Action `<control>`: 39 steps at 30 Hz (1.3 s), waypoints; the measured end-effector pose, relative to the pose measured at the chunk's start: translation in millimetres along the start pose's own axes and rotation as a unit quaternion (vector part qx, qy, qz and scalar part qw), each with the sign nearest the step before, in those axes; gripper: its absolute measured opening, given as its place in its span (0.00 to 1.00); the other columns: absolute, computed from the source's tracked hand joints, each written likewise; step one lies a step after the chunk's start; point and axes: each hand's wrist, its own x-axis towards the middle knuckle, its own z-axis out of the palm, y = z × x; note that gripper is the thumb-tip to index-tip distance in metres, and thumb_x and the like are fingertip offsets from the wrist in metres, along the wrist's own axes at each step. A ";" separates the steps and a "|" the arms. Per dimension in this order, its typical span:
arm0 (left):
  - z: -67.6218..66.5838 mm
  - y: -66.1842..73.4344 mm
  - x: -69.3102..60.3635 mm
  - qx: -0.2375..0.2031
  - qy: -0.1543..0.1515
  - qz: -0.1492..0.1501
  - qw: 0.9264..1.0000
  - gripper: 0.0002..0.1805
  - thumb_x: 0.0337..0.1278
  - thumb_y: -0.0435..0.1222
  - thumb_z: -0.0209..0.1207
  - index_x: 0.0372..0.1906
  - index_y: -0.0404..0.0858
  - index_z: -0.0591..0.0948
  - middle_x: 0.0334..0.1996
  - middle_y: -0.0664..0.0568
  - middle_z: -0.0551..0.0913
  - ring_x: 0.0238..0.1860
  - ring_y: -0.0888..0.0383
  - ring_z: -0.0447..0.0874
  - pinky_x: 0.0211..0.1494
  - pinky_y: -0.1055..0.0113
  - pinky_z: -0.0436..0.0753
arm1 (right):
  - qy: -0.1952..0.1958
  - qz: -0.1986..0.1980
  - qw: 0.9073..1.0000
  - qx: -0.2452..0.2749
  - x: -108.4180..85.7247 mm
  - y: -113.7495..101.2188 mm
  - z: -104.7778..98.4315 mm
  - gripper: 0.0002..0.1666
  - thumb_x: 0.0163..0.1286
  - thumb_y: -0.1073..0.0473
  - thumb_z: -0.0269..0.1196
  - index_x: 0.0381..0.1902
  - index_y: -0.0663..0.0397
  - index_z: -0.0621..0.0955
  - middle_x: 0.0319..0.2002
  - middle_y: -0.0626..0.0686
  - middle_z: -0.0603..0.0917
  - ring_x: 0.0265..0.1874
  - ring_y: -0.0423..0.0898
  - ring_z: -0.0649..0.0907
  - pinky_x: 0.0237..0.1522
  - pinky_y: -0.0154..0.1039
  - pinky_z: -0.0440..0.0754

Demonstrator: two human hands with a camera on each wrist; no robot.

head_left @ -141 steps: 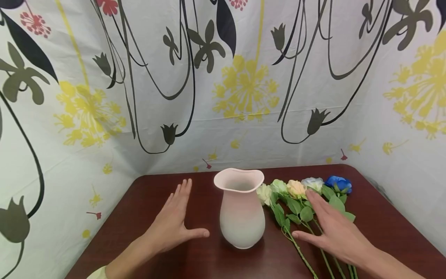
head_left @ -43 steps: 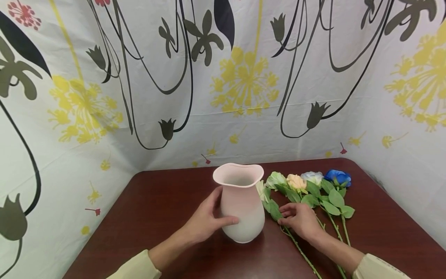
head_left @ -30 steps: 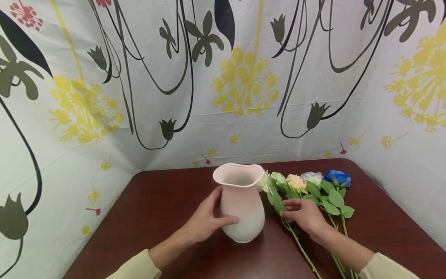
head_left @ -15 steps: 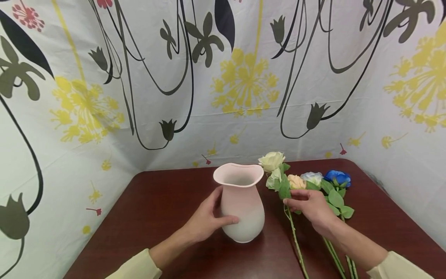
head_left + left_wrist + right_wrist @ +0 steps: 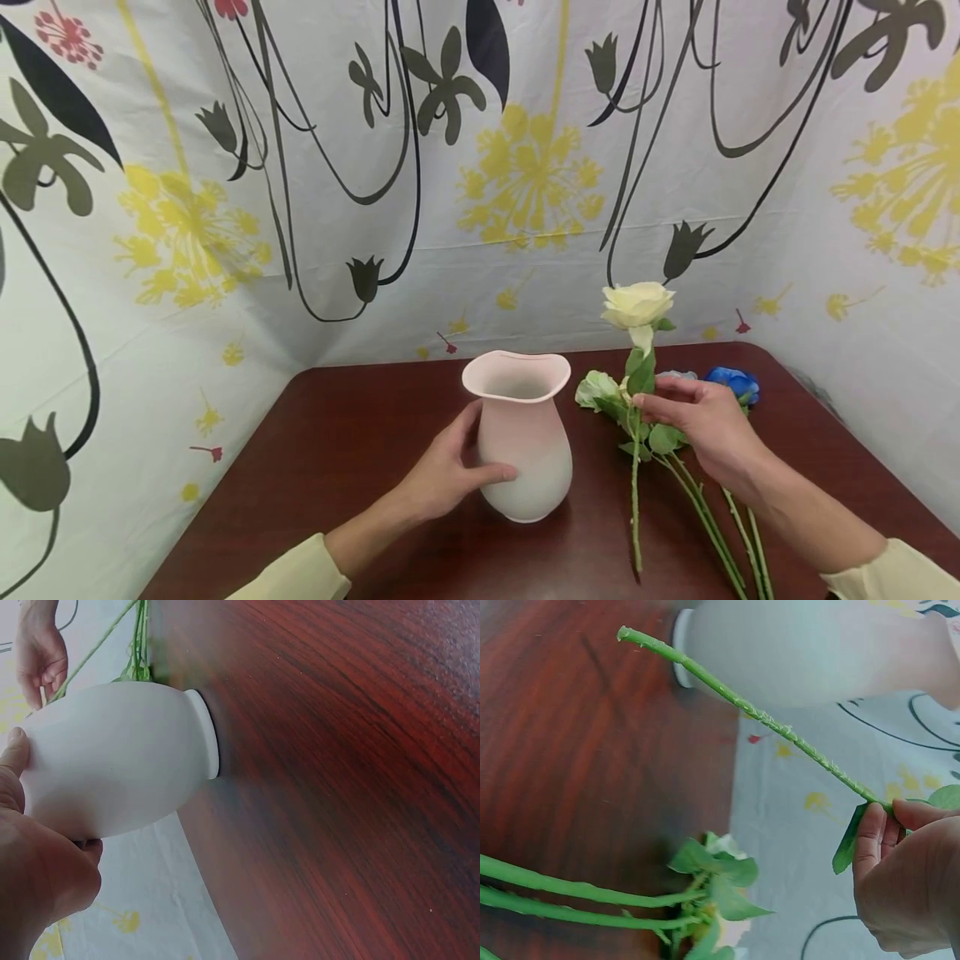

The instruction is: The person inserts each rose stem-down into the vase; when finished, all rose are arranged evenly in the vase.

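A pink-and-white vase (image 5: 525,450) with a wavy rim stands upright on the table. My left hand (image 5: 438,475) grips its left side, thumb across the front; in the left wrist view the hand (image 5: 45,855) curls around the vase (image 5: 120,757). My right hand (image 5: 712,417) pinches the stem of a cream rose (image 5: 637,307) just below its leaves, right of the vase. The rose is upright, bloom above the vase's rim height. In the right wrist view its bare stem (image 5: 757,712) runs from the fingers of the hand (image 5: 907,877), its cut end above the table.
Several other flowers lie on the dark red table (image 5: 360,433) at the right, among them a pale green one (image 5: 597,390) and a blue one (image 5: 733,383), partly behind my right hand. Patterned white cloth (image 5: 420,333) hangs behind and at both sides.
My right hand has moved up and to the right, raising the cream rose from the table to upright. My left hand keeps its grip on the vase, which stands in the same place.
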 end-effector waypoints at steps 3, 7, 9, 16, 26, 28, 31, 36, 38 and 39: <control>0.6 -0.7 0.5 -0.003 -0.002 0.001 1.000 0.47 0.59 0.38 0.78 0.79 0.52 0.65 0.69 0.56 0.76 0.65 0.57 0.79 0.71 0.57 0.75 | -0.001 -0.015 0.999 0.030 0.8 -6.2 -7.8 0.32 0.78 0.54 0.68 0.71 0.68 0.75 0.55 0.48 0.88 0.41 0.37 0.89 0.48 0.30 0.83; 1.1 -1.0 0.5 -0.004 -0.004 0.002 1.000 0.47 0.60 0.39 0.78 0.80 0.52 0.65 0.69 0.57 0.76 0.65 0.57 0.79 0.71 0.56 0.75 | -0.005 -0.043 0.992 0.121 1.3 -15.1 -18.6 0.10 0.76 0.63 0.69 0.52 0.51 0.88 0.41 0.42 0.92 0.39 0.39 0.90 0.46 0.31 0.85; 1.3 -0.9 0.2 -0.005 -0.006 0.002 1.000 0.47 0.60 0.39 0.78 0.80 0.52 0.65 0.69 0.57 0.75 0.65 0.57 0.79 0.71 0.56 0.75 | -0.006 -0.062 0.984 0.167 0.6 -20.0 -23.8 0.09 0.75 0.67 0.69 0.44 0.47 0.90 0.39 0.44 0.92 0.37 0.41 0.91 0.46 0.32 0.86; 1.2 -0.6 -0.4 -0.011 -0.008 0.002 1.000 0.46 0.61 0.39 0.77 0.80 0.53 0.65 0.70 0.57 0.75 0.66 0.57 0.78 0.71 0.56 0.75 | -0.008 -0.095 0.966 0.241 0.6 -38.2 -39.2 0.07 0.75 0.69 0.67 0.42 0.53 0.88 0.39 0.50 0.91 0.37 0.45 0.92 0.49 0.32 0.86; -0.1 -1.3 0.1 -0.007 -0.007 0.003 1.000 0.46 0.60 0.39 0.77 0.80 0.53 0.65 0.70 0.57 0.75 0.66 0.57 0.78 0.71 0.57 0.75 | -0.017 -0.136 0.922 0.361 -0.4 -63.3 -45.5 0.11 0.76 0.77 0.61 0.43 0.66 0.90 0.40 0.58 0.92 0.37 0.51 0.92 0.46 0.40 0.89; -0.2 -1.2 0.3 -0.008 -0.007 0.003 1.000 0.46 0.60 0.38 0.77 0.79 0.53 0.65 0.70 0.57 0.75 0.66 0.57 0.78 0.71 0.58 0.75 | -0.017 -0.144 0.917 0.373 -0.8 -68.3 -45.8 0.12 0.76 0.77 0.60 0.45 0.67 0.90 0.41 0.58 0.92 0.37 0.51 0.92 0.47 0.40 0.89; -0.3 -0.7 0.5 -0.009 -0.006 0.004 1.000 0.47 0.60 0.38 0.78 0.80 0.53 0.65 0.70 0.57 0.75 0.66 0.57 0.78 0.71 0.58 0.75 | -0.011 -0.153 0.910 0.385 -1.2 -75.9 -46.0 0.12 0.76 0.77 0.61 0.46 0.67 0.90 0.41 0.59 0.92 0.38 0.51 0.92 0.47 0.40 0.89; -0.5 -0.4 0.6 -0.005 -0.005 0.005 1.000 0.47 0.60 0.38 0.78 0.80 0.53 0.65 0.70 0.57 0.75 0.66 0.57 0.78 0.71 0.58 0.75 | -0.008 -0.160 0.888 0.431 -1.0 -86.8 -47.9 0.12 0.75 0.80 0.59 0.43 0.73 0.89 0.40 0.62 0.91 0.38 0.53 0.92 0.46 0.43 0.89; -0.5 -0.6 0.6 -0.004 -0.005 0.006 1.000 0.47 0.60 0.38 0.78 0.80 0.53 0.65 0.70 0.57 0.75 0.66 0.57 0.78 0.71 0.58 0.75 | -0.002 -0.159 0.881 0.445 -0.9 -90.9 -48.4 0.11 0.74 0.80 0.59 0.42 0.74 0.88 0.39 0.63 0.90 0.38 0.54 0.92 0.46 0.43 0.89; -0.5 -0.8 0.6 -0.003 -0.005 0.006 1.000 0.47 0.60 0.38 0.78 0.80 0.53 0.65 0.70 0.57 0.75 0.66 0.57 0.78 0.71 0.58 0.75 | 0.001 -0.158 0.878 0.451 -0.9 -92.6 -48.8 0.10 0.74 0.80 0.59 0.42 0.74 0.88 0.40 0.63 0.90 0.39 0.55 0.92 0.46 0.43 0.89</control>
